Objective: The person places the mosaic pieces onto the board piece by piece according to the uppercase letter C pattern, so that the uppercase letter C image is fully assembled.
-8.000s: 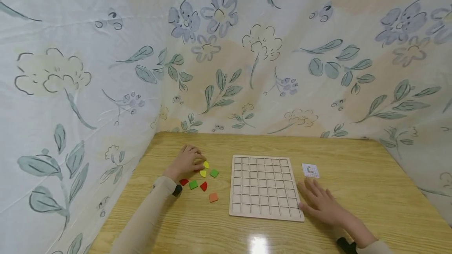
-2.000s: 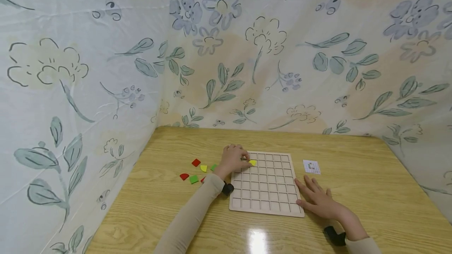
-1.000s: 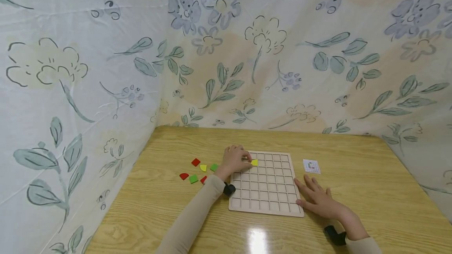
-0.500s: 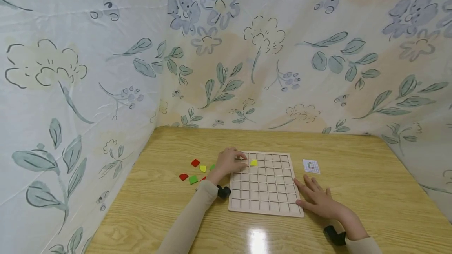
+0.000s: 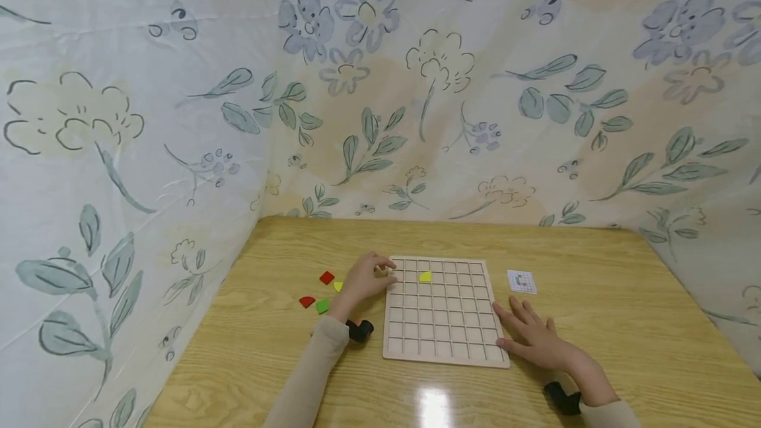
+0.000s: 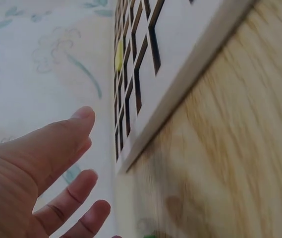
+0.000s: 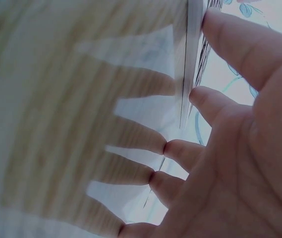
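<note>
A pale wooden grid board (image 5: 442,315) lies in the middle of the table. One yellow quarter-circle tile (image 5: 425,277) sits in a cell near its upper left; it also shows as a yellow sliver (image 6: 119,55) in the left wrist view. My left hand (image 5: 364,281) hovers by the board's upper left edge, fingers loosely bent and apart, holding nothing. My right hand (image 5: 538,337) lies spread at the board's right side, thumb and index finger touching its edge. Left of my left hand lie a red square tile (image 5: 327,277), a red quarter-circle tile (image 5: 306,301) and a green square tile (image 5: 322,306).
A yellow tile (image 5: 337,286) is partly covered by the left hand, and other tiles there are hidden behind the hand and wrist. A small printed card (image 5: 522,281) lies right of the board. Floral cloth (image 5: 380,117) hangs behind and left of the wooden table (image 5: 285,236).
The left hand took a yellow quarter-circle tile from the pile to the board, let go of it in a cell, and has drawn back left. The right hand stays at the board's right edge.
</note>
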Motion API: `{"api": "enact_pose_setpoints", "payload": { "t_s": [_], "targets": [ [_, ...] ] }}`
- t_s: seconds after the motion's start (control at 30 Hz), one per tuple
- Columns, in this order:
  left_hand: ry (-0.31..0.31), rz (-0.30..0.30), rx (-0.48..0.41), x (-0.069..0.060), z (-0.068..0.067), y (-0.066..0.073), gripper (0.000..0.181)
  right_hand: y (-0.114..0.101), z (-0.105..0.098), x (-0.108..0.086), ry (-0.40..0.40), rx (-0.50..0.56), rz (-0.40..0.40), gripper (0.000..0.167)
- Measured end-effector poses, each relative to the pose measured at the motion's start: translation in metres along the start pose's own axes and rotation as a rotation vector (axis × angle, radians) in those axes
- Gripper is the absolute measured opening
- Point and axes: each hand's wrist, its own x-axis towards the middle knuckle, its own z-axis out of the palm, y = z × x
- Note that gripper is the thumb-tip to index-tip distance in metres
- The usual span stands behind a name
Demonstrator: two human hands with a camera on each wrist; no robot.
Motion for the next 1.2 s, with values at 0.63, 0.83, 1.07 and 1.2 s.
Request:
{"api": "enact_pose_setpoints", "payload": {
  "t_s": [0.63,0.83,1.07,1.2],
  "targets": [
    [0.071,-0.092,-0.060,-0.031,-0.040,-0.029,0.032,0.006,0.001,0.001,0.016,-0.005,-0.018,0.066],
    [0.111,-0.076,-0.051,-0.036,-0.049,-0.044,0.032,0.008,0.000,0.002,0.016,-0.018,-0.013,0.066],
    [0.120,-0.062,-0.014,-0.042,-0.062,-0.062,0.033,0.009,0.000,0.003,0.009,-0.007,-0.016,0.067],
    [0.102,-0.032,-0.015,-0.046,-0.070,-0.072,0.032,0.011,-0.001,0.004,0.010,-0.004,-0.019,0.067]
  ]
}}
